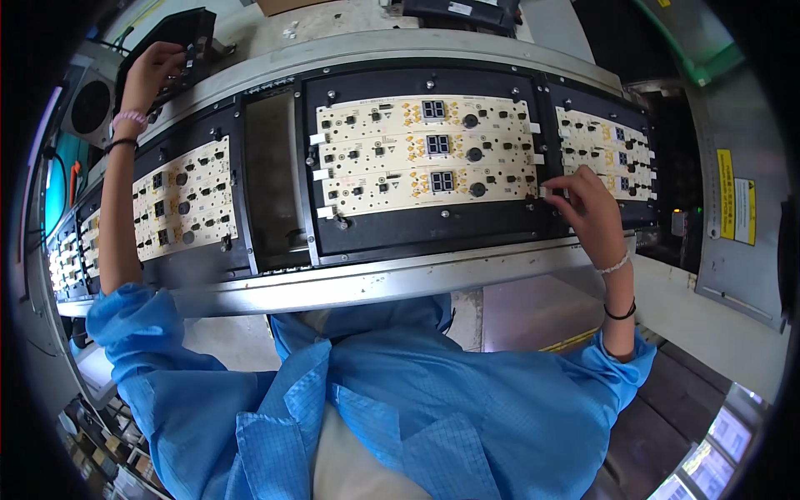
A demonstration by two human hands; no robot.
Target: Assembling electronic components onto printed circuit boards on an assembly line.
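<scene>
A cream circuit-board panel (392,158) lies in a black carrier frame (383,231) in front of me. It bears three rows of parts, each with a dark two-digit display and a round black part. At the panel's lower right corner, my right hand (590,207) pinches a small white block-shaped piece (543,192). Similar white pieces (535,128) stand along the panel's side edges. Far to the left, my left hand (152,77) reaches to a black bin (198,33) with small parts at its edge. Its fingers are curled together, and what they hold is too small to make out.
More cream board panels sit in carriers on the left (196,192) and right (607,154). A metal rail (375,282) runs along the near side of the line. At the right stands a grey machine housing (746,242) with yellow labels. A dark case (462,12) lies beyond the far rail.
</scene>
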